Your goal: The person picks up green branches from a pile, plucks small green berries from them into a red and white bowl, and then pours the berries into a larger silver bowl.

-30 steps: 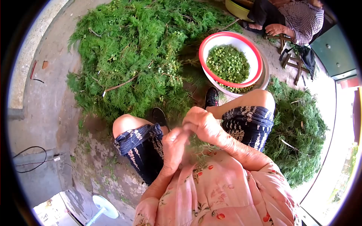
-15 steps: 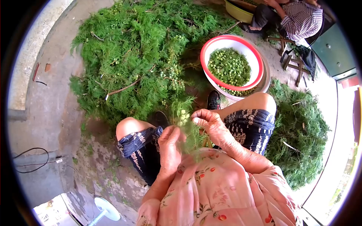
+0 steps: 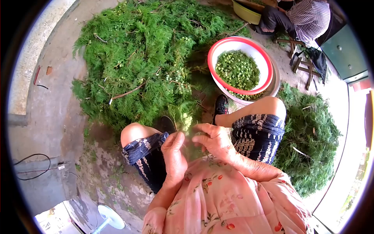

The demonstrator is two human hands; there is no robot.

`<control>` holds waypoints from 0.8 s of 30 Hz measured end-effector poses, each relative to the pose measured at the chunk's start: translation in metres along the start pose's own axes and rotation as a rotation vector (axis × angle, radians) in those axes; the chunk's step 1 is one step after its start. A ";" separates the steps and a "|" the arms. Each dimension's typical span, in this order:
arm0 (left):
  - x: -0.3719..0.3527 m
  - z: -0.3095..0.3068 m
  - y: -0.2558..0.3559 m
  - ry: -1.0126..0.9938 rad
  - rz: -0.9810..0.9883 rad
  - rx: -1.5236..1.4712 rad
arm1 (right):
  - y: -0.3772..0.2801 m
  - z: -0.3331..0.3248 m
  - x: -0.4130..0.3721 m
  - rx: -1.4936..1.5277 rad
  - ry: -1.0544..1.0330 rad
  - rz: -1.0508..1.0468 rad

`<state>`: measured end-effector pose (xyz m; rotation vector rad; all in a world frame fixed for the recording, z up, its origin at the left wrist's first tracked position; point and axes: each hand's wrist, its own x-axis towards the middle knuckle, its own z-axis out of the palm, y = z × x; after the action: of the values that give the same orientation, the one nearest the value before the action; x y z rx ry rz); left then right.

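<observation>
My left hand [image 3: 174, 156] pinches a leafy green sprig between thumb and forefinger. A cluster of pale green seed cones [image 3: 187, 121] sits on the sprig just above the fingertips. Beside it on the right is my right hand [image 3: 217, 143], its thumb and forefinger parted and pointing at the sprig. Nothing shows between those fingers, though slight blur softens their tips. Beyond my knees stands a white basin with a red rim [image 3: 212, 74], and many picked green cones [image 3: 237, 69] lie inside it.
A large heap of green branches [image 3: 128, 58] spreads ahead. Another pile [image 3: 307, 144] lies at my right. The basin rests in a wider metal pan [image 3: 276, 84]. At top right a person [image 3: 311, 19] sits near a yellow tub [image 3: 246, 15] and a wooden stool [image 3: 304, 66].
My right thumb and forefinger have come apart and shifted slightly down from the cones. The sprig in my left hand has moved a little left. The seated person has leaned and moved an arm.
</observation>
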<state>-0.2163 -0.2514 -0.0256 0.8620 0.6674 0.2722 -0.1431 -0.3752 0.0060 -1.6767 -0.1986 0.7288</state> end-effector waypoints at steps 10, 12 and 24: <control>-0.006 0.015 0.000 -0.069 0.054 0.259 | 0.017 0.003 0.006 0.299 -0.059 0.039; -0.008 0.017 0.003 -0.066 0.040 0.277 | 0.019 0.003 0.005 0.301 -0.054 0.038; -0.005 0.014 -0.001 -0.094 -0.096 0.315 | 0.028 -0.030 0.019 0.568 -0.130 0.249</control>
<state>-0.2109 -0.2630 -0.0180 1.1326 0.6707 0.0390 -0.1189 -0.3972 -0.0253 -1.1209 0.1240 0.9765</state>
